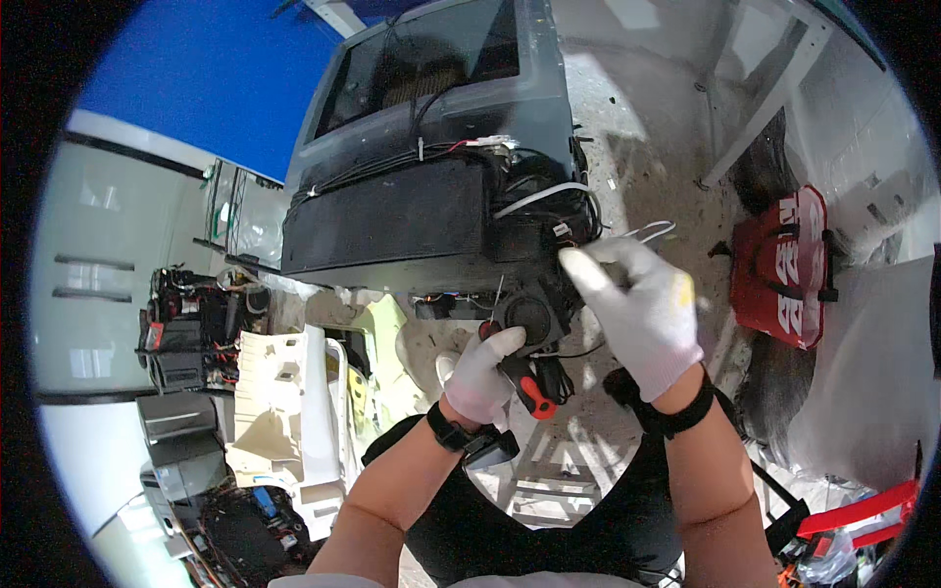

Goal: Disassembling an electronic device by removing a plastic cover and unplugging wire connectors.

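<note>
My left hand (480, 377), in a white glove, is closed at the side of a black part with a round, speaker-like face (529, 321). A thin metal shaft (498, 294) rises beside its fingers, with a bit of red at its base. Below that part, a red-and-black tool handle (535, 396) shows; what it belongs to is hidden. My right hand (637, 304), also gloved, has its thumb and fingers drawn together beside the black cables (564, 218) at the unit's right end. What they pinch is hidden. Near those fingers a thin white loop (655, 231) sticks out.
A large grey casing with a dark screen (421, 64) and a long black box (387, 218) stands ahead. Cream plastic panels (270, 402) lie at left, near black equipment (186, 333). A red bag (781, 269) sits on the right, and a stool (554, 480) is below.
</note>
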{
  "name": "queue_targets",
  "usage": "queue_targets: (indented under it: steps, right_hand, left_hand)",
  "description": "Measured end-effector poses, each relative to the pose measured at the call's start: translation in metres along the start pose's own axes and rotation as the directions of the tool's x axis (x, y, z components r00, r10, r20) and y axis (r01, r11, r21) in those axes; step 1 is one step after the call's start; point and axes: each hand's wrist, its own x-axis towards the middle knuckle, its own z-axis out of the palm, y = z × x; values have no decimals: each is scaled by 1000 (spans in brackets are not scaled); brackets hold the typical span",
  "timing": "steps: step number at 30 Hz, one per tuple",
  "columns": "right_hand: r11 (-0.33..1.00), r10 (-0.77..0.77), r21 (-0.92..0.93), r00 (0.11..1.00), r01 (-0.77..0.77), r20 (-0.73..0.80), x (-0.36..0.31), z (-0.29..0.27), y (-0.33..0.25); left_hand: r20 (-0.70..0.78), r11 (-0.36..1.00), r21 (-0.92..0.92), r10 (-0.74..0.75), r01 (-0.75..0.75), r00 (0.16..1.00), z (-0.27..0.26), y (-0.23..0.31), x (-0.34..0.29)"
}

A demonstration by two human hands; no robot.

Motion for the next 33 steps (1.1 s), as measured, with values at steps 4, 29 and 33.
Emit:
queue_targets:
  steps: [4, 29, 33]
  right_hand:
    - [988, 8, 154, 988, -32, 156, 2, 21, -6]
    - [969, -117, 211, 990, 130, -76, 23, 66, -4]
    - [965, -40, 256, 998, 49, -39, 29, 67, -6]
  left_hand:
    - [-113, 997, 83, 15, -6, 993, -6, -7, -1]
    - [-126, 881, 474, 57, 10, 990, -22, -9, 20]
    - [-204, 971, 225, -34, 80, 978, -16, -8, 18]
